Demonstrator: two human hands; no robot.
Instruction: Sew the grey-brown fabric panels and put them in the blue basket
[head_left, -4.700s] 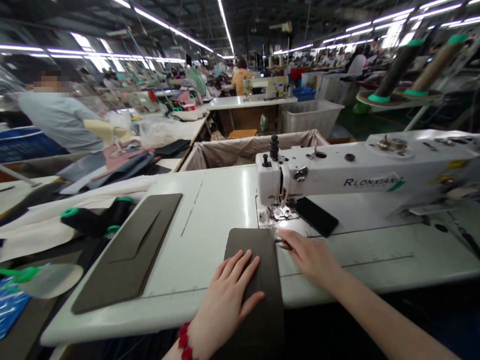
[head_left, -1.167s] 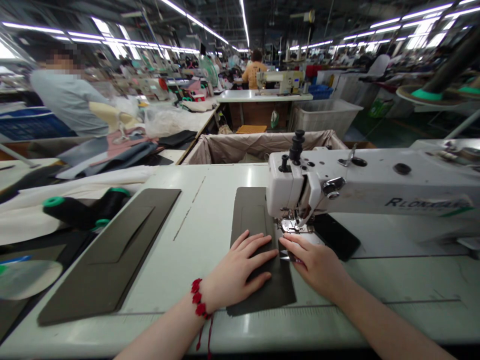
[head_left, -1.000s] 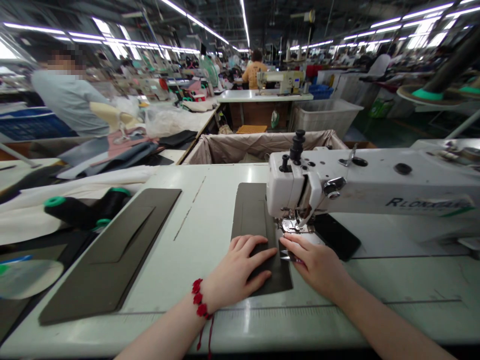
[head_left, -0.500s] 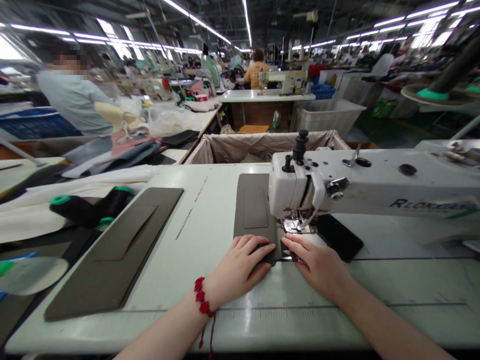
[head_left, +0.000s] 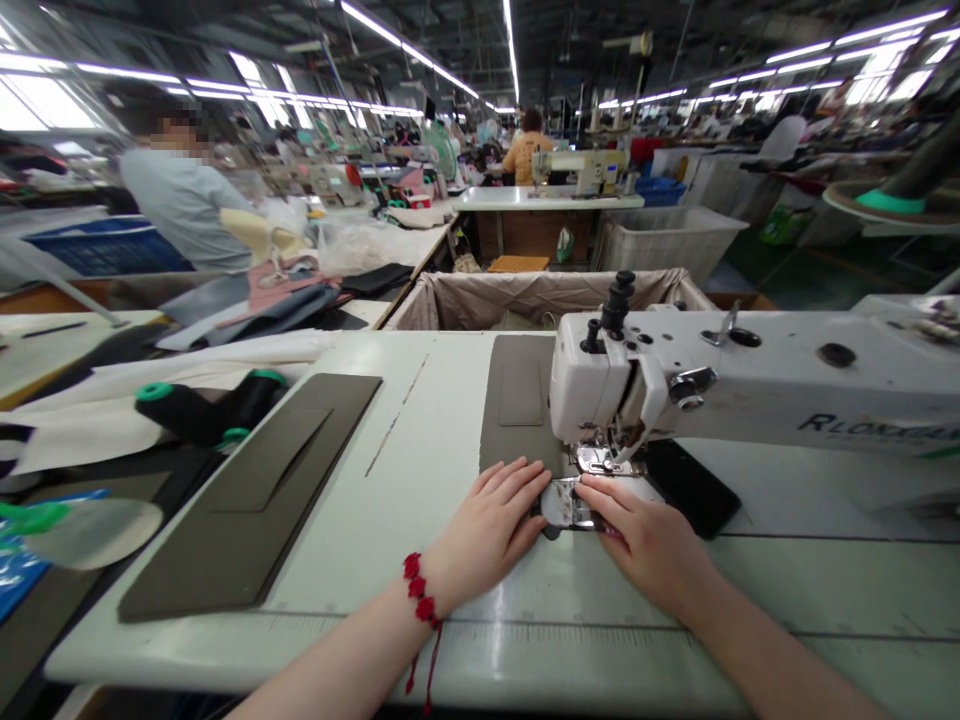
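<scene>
A grey-brown flat panel (head_left: pixel 501 440) with a smaller rectangular piece (head_left: pixel 520 392) on it lies left of the sewing machine's needle area, its right part hidden behind the machine head (head_left: pixel 589 385). My left hand (head_left: pixel 499 525) rests flat, fingers stretched out, over the panel's near edge. My right hand (head_left: pixel 641 535) lies with fingers extended, tips by the metal plate (head_left: pixel 568 503) just in front of the presser foot (head_left: pixel 600 460). Nothing is gripped in either hand. Whether the right fingertips touch the panel I cannot tell.
At left on the table (head_left: pixel 420 420) lies a stack of similar panels (head_left: pixel 247 500). Black thread cones (head_left: pixel 180 412) stand beyond it. A black phone (head_left: pixel 691 488) lies under the machine arm. Behind the table is a cloth-lined bin (head_left: pixel 480 297). A co-worker (head_left: pixel 184 200) is at far left.
The panel has slid away from me past the presser foot, uncovering the metal plate. My hands stay near the needle area. The whole view has shifted slightly, moving things rightward.
</scene>
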